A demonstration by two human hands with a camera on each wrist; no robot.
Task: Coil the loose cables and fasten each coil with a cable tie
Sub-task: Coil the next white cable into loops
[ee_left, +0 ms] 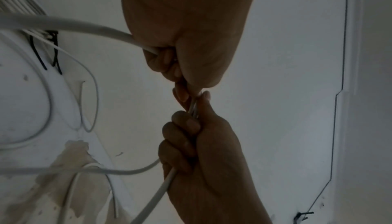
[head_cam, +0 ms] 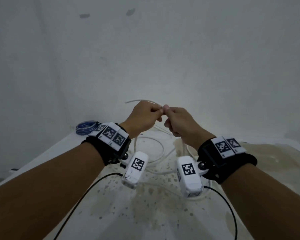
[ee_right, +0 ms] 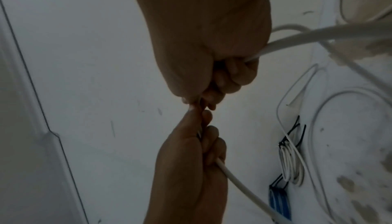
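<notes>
Both hands are raised above the surface (head_cam: pixel 111 213) and meet fingertip to fingertip, working the same white cable (head_cam: pixel 156 153). The left hand (head_cam: pixel 142 118) is curled round the cable, pinching it between thumb and forefinger; a free end (head_cam: pixel 137 100) sticks out past its knuckles toward the wall. The right hand (head_cam: pixel 180 125) is likewise closed round the cable, thumb tip pressed against the left hand's pinch, with the cable running down out of its fist to the surface. In the left wrist view the strand passes straight from one fist into the other, so the two grips sit touching, probably to hold a turn in place while the next loop is gathered.

Most of the cable lies below the hands in wide slack loops on the stained surface, so this coil looks only begun. Holding it up lets the slack hang and feed freely instead of dragging.

At the far left edge a blue coil (head_cam: pixel 85 129) lies finished. The right wrist view shows it beside a small white coil (ee_right: pixel 291 165), each bound with a black tie (ee_right: pixel 284 142). I cannot tell whether either hand also holds a tie. Thin black leads (head_cam: pixel 87 189) from the wrist cameras trail across the near surface.
</notes>
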